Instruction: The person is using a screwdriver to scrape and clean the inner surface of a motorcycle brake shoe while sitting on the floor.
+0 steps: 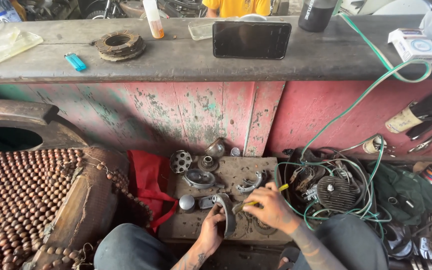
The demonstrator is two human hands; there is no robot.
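The left hand (pixel 211 226) gripped a curved brake shoe (pixel 227 215); the right hand (pixel 268 207) held a yellow-handled brush (pixel 256 199) against it.

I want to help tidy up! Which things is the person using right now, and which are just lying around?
In use:
left hand holding a curved brake shoe
right hand holding a yellow-handled tool

Lying about:
second brake shoe
blue lighter
phone
green wires
red cloth
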